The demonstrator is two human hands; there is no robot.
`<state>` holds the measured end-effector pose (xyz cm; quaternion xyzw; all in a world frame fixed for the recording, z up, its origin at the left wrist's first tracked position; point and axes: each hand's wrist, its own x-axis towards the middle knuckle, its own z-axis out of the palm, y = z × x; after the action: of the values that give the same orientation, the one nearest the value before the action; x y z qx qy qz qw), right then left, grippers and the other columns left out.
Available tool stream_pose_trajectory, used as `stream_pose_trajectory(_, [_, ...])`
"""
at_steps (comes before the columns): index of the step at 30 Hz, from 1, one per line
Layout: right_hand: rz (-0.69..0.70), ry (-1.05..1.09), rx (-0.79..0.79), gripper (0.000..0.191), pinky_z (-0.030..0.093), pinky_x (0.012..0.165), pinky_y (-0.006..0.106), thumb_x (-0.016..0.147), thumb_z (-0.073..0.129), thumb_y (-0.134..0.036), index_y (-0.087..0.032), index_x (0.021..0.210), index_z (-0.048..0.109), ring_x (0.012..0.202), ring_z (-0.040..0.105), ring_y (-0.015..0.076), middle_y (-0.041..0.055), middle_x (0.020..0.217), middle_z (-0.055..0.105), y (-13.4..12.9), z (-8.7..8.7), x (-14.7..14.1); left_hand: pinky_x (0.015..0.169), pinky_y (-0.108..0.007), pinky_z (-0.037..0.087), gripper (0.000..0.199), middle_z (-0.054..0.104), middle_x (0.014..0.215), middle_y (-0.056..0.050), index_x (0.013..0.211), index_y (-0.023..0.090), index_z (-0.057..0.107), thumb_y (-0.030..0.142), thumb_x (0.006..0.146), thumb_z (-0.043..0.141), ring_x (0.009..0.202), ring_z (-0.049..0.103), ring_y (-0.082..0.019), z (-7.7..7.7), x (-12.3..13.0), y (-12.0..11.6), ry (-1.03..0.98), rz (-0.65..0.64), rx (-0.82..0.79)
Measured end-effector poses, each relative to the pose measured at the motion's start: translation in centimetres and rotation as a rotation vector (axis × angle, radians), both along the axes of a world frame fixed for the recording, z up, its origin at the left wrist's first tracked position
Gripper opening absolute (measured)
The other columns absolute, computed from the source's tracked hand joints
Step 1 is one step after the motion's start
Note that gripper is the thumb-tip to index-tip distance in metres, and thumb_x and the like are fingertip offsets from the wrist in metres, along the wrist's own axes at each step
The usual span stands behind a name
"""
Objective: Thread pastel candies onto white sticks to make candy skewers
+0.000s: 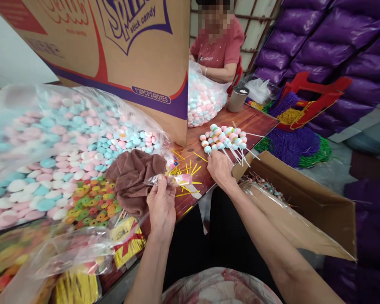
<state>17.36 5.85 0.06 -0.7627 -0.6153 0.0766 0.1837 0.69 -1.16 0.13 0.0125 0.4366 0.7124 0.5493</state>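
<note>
My left hand is closed in a pinch on a small clear plastic wrapper, above the table's front edge. Beside it lies a crumpled brown cloth. Loose yellow twist ties are scattered under and just past the wrapper. My right hand has its fingers pressed together at the near left side of a pile of candy skewers, by the stick of one skewer. The skewers carry pastel marshmallows and gummy rings on white sticks. What lies inside the right fingertips is partly hidden.
Marshmallows and gummy rings cover the left side. A large carton stands behind them. A co-worker sits beyond a marshmallow bag. An open box holds skewers at right. Packs of twist ties lie front left.
</note>
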Motion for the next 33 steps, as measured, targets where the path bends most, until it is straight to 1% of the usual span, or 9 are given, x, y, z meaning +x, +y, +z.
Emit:
stream_pose_trajectory(3, [-0.053,0.199,0.141,0.02,0.038,0.068,0.031,0.093,0.044,-0.019,-0.016,0.089,0.064,0.078,0.059,0.0221,0.011,0.086,0.066,-1.6,-0.4,0.7,0.072,-0.024,0.047,0.029,0.068,0.074,0.002,0.075,0.015,0.064,0.033,0.067,0.086,0.07,0.064,-0.009,-0.3,-0.2,0.2,0.009,0.013,0.018])
stream_pose_trajectory(6, [0.043,0.582,0.287,0.018,0.038,0.067,0.029,0.091,0.049,-0.026,-0.019,0.081,0.061,0.067,0.051,0.0169,0.0012,0.071,0.057,-4.4,-0.7,1.6,0.072,-0.025,0.048,0.031,0.068,0.075,0.002,0.076,0.016,0.062,0.037,0.07,0.084,0.071,0.064,-0.009,-0.5,-0.2,0.4,0.035,0.025,0.045])
stream_pose_trajectory(8, [0.123,0.829,0.302,0.018,0.037,0.064,0.027,0.091,0.053,-0.031,-0.019,0.08,0.061,0.065,0.047,0.0147,-0.0012,0.07,0.053,-6.6,-0.5,2.0,0.071,-0.025,0.048,0.032,0.067,0.075,0.002,0.077,0.017,0.061,0.04,0.071,0.082,0.071,0.064,-0.01,-0.6,-0.2,0.5,0.048,0.037,0.056])
stream_pose_trajectory(11, [0.161,0.958,0.288,0.018,0.038,0.064,0.027,0.091,0.058,-0.032,-0.02,0.079,0.062,0.068,0.047,0.0142,-0.001,0.073,0.054,-9.4,0.1,2.3,0.073,-0.026,0.049,0.031,0.068,0.077,0.001,0.077,0.017,0.06,0.041,0.073,0.08,0.073,0.065,-0.011,-0.6,-0.1,0.7,0.051,0.039,0.053])
stream_pose_trajectory(15, [0.209,0.916,0.318,0.015,0.039,0.067,0.028,0.092,0.059,-0.028,-0.02,0.081,0.065,0.072,0.051,0.0153,0.0004,0.076,0.058,-11.4,0.8,2.4,0.074,-0.026,0.05,0.028,0.068,0.078,0.0,0.079,0.017,0.061,0.038,0.076,0.079,0.074,0.065,-0.011,-0.5,0.1,0.8,0.035,0.046,0.034])
stream_pose_trajectory(20, [0.306,0.737,0.41,0.012,0.043,0.07,0.03,0.094,0.057,-0.021,-0.022,0.087,0.066,0.074,0.057,0.0166,0.0017,0.079,0.062,-11.9,0.4,3.3,0.072,-0.027,0.051,0.03,0.067,0.08,0.0,0.08,0.016,0.06,0.038,0.075,0.079,0.073,0.065,-0.011,-0.3,0.4,0.9,0.034,0.044,0.028])
stream_pose_trajectory(27, [0.457,0.351,0.524,0.013,0.044,0.077,0.035,0.092,0.058,-0.011,-0.022,0.092,0.064,0.08,0.061,0.0186,0.004,0.086,0.068,-12.1,1.0,4.9,0.066,-0.025,0.049,0.041,0.059,0.071,0.004,0.076,0.018,0.055,0.05,0.07,0.079,0.065,0.058,-0.01,-0.6,0.6,0.9,0.264,-0.011,0.138])
stream_pose_trajectory(30, [0.475,0.363,0.511,0.013,0.045,0.077,0.034,0.092,0.057,-0.01,-0.021,0.093,0.064,0.082,0.06,0.0187,0.005,0.087,0.067,-12.2,1.2,4.8,0.066,-0.024,0.048,0.042,0.055,0.072,0.004,0.076,0.018,0.055,0.053,0.071,0.077,0.065,0.053,-0.009,-0.8,0.7,1.0,0.36,-0.011,0.178])
stream_pose_trajectory(33, [0.449,0.512,0.441,0.012,0.046,0.074,0.031,0.094,0.055,-0.013,-0.021,0.091,0.064,0.08,0.06,0.0172,0.0043,0.086,0.065,-12.4,1.0,4.2,0.068,-0.024,0.047,0.042,0.053,0.074,0.004,0.076,0.018,0.052,0.053,0.073,0.075,0.068,0.051,-0.009,-1.2,0.7,1.0,0.397,-0.001,0.206])
